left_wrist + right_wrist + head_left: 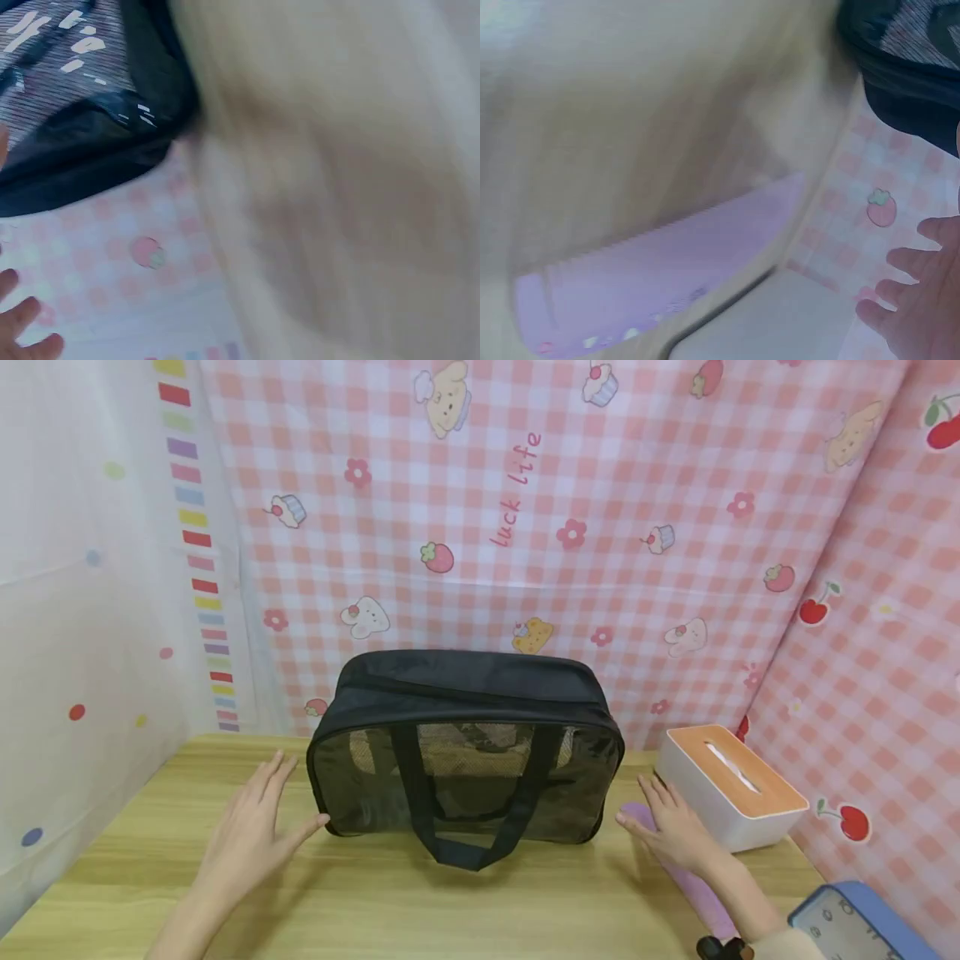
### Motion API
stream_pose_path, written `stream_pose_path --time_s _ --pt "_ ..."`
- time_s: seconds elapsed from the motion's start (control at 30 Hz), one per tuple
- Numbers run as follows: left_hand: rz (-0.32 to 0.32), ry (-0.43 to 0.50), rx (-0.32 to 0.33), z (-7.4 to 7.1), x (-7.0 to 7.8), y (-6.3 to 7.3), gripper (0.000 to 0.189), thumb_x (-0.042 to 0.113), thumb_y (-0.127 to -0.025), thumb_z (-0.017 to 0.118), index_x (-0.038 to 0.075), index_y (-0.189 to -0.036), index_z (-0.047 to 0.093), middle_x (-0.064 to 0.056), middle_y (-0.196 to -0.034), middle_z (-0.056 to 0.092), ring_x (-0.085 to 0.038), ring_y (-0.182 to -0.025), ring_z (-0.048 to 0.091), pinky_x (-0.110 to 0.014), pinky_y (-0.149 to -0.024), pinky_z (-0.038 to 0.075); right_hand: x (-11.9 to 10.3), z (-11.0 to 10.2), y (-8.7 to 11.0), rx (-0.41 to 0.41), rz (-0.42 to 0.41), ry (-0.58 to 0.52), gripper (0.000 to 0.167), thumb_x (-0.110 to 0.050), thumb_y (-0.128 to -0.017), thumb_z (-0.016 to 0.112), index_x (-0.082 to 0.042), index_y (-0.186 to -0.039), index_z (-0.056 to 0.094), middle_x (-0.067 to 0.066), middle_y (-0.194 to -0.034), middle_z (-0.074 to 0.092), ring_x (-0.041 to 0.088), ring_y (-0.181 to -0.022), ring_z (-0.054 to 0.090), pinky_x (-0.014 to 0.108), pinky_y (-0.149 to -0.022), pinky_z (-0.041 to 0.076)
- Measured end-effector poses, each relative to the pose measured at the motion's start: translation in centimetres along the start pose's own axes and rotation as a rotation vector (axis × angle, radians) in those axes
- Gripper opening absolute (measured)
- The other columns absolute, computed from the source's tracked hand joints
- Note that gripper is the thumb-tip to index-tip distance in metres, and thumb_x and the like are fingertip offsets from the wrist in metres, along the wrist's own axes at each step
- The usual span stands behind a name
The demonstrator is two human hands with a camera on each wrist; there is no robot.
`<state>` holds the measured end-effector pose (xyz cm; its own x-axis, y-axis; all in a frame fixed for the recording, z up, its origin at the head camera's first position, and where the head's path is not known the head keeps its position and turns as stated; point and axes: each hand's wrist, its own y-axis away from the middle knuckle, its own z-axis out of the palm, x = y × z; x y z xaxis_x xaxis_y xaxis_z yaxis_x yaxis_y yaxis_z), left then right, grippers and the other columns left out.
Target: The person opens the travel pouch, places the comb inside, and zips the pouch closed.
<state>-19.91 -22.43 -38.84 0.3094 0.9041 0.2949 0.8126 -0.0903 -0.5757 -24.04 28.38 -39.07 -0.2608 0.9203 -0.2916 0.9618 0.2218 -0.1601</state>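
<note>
A black bag (465, 685) with see-through panels and a hanging strap handle (461, 853) stands upright on the wooden table. To its left is my left hand (251, 827), fingers straight and thumb spread toward the bag's lower corner; whether the thumb touches it I cannot tell. My right hand (667, 827) is held to the right of the bag, fingers extended, holding nothing. Below that hand and forearm lies a purple comb (667, 262), partly hidden in the head view. In both wrist views only fingers and a corner of the bag show.
A white tissue box (738, 777) with an orange-brown top stands right of the bag, close to my right hand. At the lower right is a blue-rimmed object (862, 918), cut off by the frame. Patterned cloths (480, 585) hang behind and at both sides.
</note>
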Motion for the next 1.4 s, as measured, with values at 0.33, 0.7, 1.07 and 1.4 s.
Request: stream_pose_path --time_s 0.33,0.7,1.07,1.4 --pt "0.157 0.118 0.337 -0.8 4.2 -3.0 0.075 0.049 -0.078 0.066 0.003 -0.133 0.045 -0.017 -0.135 0.046 -0.037 -0.121 0.045 -0.047 -0.099 0.038 0.1 -1.0 -1.9 0.009 0.044 -0.121 0.066 -0.043 -0.094 0.044 0.011 -0.131 0.038 0.038 -0.128 0.041 0.054 -0.118 0.038 0.063 -0.094 0.035" --pt "0.218 0.126 0.497 -0.6 7.0 -4.7 0.055 -0.004 -0.064 0.079 -0.007 -0.114 0.054 -0.023 -0.112 0.054 -0.035 -0.104 0.052 -0.034 -0.088 0.044 -1.3 -1.0 -4.9 -0.005 0.161 -0.411 0.067 -0.049 -0.098 0.017 0.004 -0.127 0.046 0.028 -0.126 0.05 0.043 -0.118 0.046 0.053 -0.097 0.04" --pt "0.196 0.132 0.519 -0.3 7.0 -5.1 0.047 -0.002 -0.066 0.078 -0.009 -0.108 0.056 -0.024 -0.105 0.058 -0.035 -0.099 0.054 -0.033 -0.089 0.045 -2.5 -0.5 -6.8 -0.002 0.292 -0.731 0.078 -0.053 -0.096 0.008 0.009 -0.101 0.055 0.004 -0.073 0.06 0.008 -0.065 0.056 0.03 -0.067 0.052" --pt "0.196 0.128 0.505 -0.2 6.8 -5.3 0.045 -0.001 -0.067 0.077 -0.009 -0.107 0.057 -0.024 -0.102 0.059 -0.035 -0.097 0.055 -0.034 -0.087 0.046 -2.4 -0.6 -6.5 -0.031 0.23 -0.868 0.055 -0.034 -0.097 0.012 -0.016 -0.058 0.046 -0.006 -0.051 0.047 0.008 -0.049 0.046 0.023 -0.055 0.043"
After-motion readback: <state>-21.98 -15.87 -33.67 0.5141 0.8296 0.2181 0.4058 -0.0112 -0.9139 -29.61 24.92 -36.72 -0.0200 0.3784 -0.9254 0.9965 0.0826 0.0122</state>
